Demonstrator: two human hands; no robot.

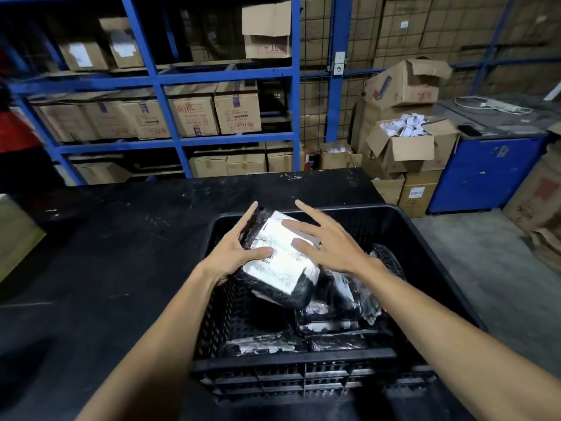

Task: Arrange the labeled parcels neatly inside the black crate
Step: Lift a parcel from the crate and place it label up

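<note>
**Q:** Head view, entry on grip. What has the left hand (239, 253) got?

**A:** It cups the left edge of the top parcel (279, 256), thumb on the white label, fingers running up the side. Half closed, holding. The right hand (331, 244) is spread flat with fingers apart, palm over the label; contact or hovering, I cannot tell.

**Q:** Where is the parcel?

**A:** Inside the black crate (449, 268), upper left, tilted and propped on the other labeled parcels (331, 317) heaped at the right and near side.

**Q:** Why held so?

**A:** Judgement: one hand steers the edge, the other is placed to press it flat, label up. The bare crate floor at left looks like the slot. The crate sits at the edge of the black table (115, 253).
</note>
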